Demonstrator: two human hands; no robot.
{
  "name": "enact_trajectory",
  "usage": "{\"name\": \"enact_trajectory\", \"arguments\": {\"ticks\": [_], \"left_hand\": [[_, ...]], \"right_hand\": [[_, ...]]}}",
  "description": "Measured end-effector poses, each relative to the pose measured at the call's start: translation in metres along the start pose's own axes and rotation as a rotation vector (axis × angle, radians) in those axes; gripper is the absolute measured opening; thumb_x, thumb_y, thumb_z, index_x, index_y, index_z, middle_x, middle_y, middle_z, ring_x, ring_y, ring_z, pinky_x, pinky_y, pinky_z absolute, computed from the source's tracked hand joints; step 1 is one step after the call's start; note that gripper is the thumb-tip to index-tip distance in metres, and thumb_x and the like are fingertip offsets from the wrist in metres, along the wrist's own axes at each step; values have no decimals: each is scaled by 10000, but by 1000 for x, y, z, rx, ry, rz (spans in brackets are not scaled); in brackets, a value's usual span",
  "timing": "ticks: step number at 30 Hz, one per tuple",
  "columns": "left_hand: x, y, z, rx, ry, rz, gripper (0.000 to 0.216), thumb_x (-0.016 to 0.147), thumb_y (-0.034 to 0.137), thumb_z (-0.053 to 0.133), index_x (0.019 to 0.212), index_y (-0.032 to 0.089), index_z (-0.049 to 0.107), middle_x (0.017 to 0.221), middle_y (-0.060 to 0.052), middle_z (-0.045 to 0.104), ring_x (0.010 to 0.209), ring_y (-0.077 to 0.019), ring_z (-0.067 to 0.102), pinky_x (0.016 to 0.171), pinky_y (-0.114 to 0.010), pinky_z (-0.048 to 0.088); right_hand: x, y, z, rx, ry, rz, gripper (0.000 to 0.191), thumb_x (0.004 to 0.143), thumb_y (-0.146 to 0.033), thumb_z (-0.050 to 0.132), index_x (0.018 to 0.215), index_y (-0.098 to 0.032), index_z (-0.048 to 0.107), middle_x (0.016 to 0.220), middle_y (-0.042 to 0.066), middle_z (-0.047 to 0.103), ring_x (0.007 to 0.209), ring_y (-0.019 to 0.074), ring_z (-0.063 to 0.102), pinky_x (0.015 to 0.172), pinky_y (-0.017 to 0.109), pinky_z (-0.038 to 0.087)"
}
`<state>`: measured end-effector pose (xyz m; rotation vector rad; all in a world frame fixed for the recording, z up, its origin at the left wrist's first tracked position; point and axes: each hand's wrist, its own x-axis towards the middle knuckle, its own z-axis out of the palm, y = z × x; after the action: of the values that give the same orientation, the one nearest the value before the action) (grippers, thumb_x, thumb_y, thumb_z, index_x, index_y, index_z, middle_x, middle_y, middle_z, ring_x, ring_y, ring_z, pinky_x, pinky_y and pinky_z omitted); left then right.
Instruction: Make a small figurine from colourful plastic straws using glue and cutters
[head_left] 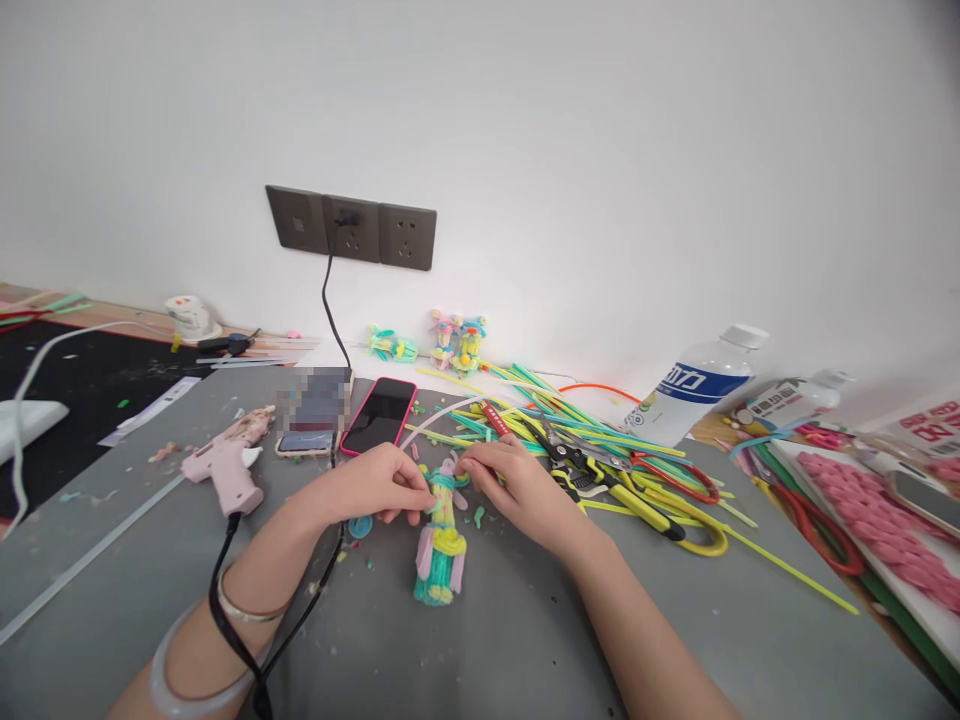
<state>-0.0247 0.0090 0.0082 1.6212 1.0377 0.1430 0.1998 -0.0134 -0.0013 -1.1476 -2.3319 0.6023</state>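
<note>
A small pipe-cleaner figure [440, 570] in teal, yellow and pink lies on the grey mat in front of me, its top pointing away. My left hand [386, 487] is closed, with thumb and fingertips pinching the upper left side of the figure. From the other side, my right hand [514, 490] has its fingers pinched at the figure's top right, by a small yellow-green part. My fingers partly cover the top of the figure. A blue disc [361, 526] lies beside my left hand, and green scraps [478, 516] lie near the right.
A pink glue gun [229, 470] with a black cable lies left, near two phones [380, 415]. Cutters [577, 460], scissors [675, 477] and loose pipe cleaners [525, 400] crowd the right. A bottle [694, 385] and finished figures [457, 343] stand by the wall.
</note>
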Motion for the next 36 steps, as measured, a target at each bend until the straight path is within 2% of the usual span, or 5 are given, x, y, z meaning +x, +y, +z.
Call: {"name": "enact_trajectory", "arguments": {"ticks": [17, 23, 29, 32, 36], "left_hand": [[-6, -3, -7, 101, -35, -30, 316, 780, 451, 643, 681, 152, 633, 615, -14, 605, 437, -80, 439, 453, -207, 348], [-4, -4, -5, 91, 25, 28, 482, 844, 571, 545, 639, 141, 619, 582, -32, 602, 427, -92, 472, 455, -210, 364], [0, -7, 1, 40, 2, 30, 509, 832, 620, 553, 775, 132, 688, 633, -22, 608, 440, -86, 450, 439, -204, 353], [1, -3, 2, -24, 57, 105, 419, 821, 549, 617, 889, 146, 707, 695, -6, 609, 502, -96, 468, 467, -206, 367], [1, 2, 0, -24, 262, 261, 320, 839, 437, 639, 990, 168, 722, 929, -50, 688, 724, -153, 573, 631, -235, 449]], "right_hand": [[-2, 1, 0, 37, 3, 26, 467, 1076, -364, 199, 895, -218, 604, 764, 2, 616, 706, 172, 528, 816, 374, 386], [-2, -5, 1, 95, -63, 101, 618, 1067, -423, 226, 594, -201, 556, 602, -1, 622, 598, 157, 511, 955, 414, 352], [-2, -10, 8, 112, -79, 144, 592, 1062, -419, 260, 688, -192, 658, 709, 18, 716, 650, 164, 584, 1027, 438, 310], [-1, -7, 8, 134, -6, 163, 619, 1051, -478, 242, 716, -210, 688, 700, 29, 709, 731, 211, 573, 935, 438, 380], [-1, -3, 7, 105, 175, 139, 566, 1040, -501, 262, 807, -227, 699, 686, 27, 670, 705, 218, 519, 823, 431, 419]]}}
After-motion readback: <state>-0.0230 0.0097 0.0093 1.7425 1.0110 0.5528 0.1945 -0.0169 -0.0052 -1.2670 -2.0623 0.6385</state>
